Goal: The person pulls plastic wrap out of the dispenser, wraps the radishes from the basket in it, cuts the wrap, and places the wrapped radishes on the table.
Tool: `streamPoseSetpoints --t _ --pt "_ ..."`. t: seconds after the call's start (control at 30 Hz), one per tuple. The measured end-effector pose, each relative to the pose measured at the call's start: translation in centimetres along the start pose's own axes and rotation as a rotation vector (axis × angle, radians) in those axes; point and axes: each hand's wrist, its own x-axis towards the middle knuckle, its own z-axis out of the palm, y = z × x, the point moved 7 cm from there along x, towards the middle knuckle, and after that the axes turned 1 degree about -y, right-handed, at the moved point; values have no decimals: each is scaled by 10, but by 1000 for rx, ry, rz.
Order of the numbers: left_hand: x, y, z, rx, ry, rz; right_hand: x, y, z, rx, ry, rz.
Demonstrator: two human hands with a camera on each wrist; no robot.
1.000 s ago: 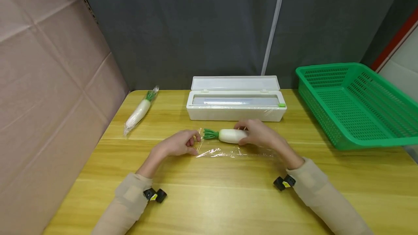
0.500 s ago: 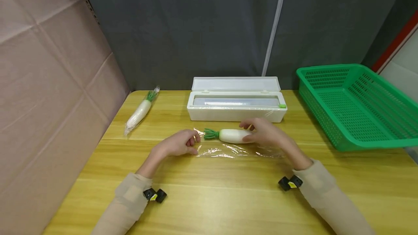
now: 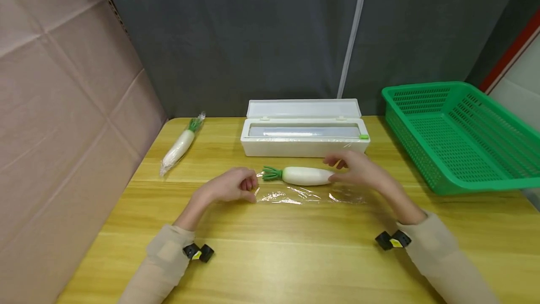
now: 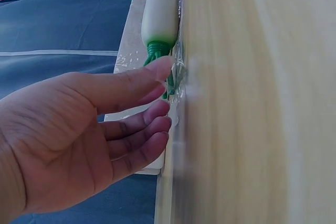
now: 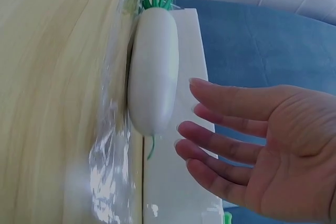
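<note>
A white daikon radish (image 3: 307,176) with green leaf stubs lies on a sheet of cling film (image 3: 291,196) in front of the wrap box. My right hand (image 3: 355,169) is at the radish's tapered right end, its fingers loosely bent and spread; the right wrist view shows a gap between those fingers (image 5: 202,140) and the radish (image 5: 153,72). By the film's left edge, near the leaves, my left hand (image 3: 231,185) has relaxed, bent fingers. Its thumb and fingertips (image 4: 160,69) are close to the crinkled film (image 4: 178,74), with nothing plainly held between them.
A white cling film box (image 3: 305,147) with its lid up and a green slider (image 3: 364,137) stands behind the radish. Another daikon (image 3: 179,148), wrapped in film, lies at the back left. To the right is a green plastic basket (image 3: 447,154) on the wooden table (image 3: 287,257).
My right hand has slid rightward off the radish's body, uncovering its tapered end. The left hand has stayed almost in place, and the radish lies where it was.
</note>
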Motion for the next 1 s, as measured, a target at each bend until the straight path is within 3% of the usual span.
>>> streamPoseSetpoints --t 0.23,0.37,0.57,0.8,1.0 --pt "-1 3 4 -22 -52 24 -18 14 -7 23 4 42" --pt "-3 3 6 -22 -83 33 -28 24 -7 24 -46 70" --pt "-3 3 8 -19 -125 44 -43 32 -4 59 -149 28" --pt "-4 3 8 -6 -140 71 -59 41 -2 79 -211 58" --pt "-4 4 7 8 -133 109 -61 45 4 101 -229 57"
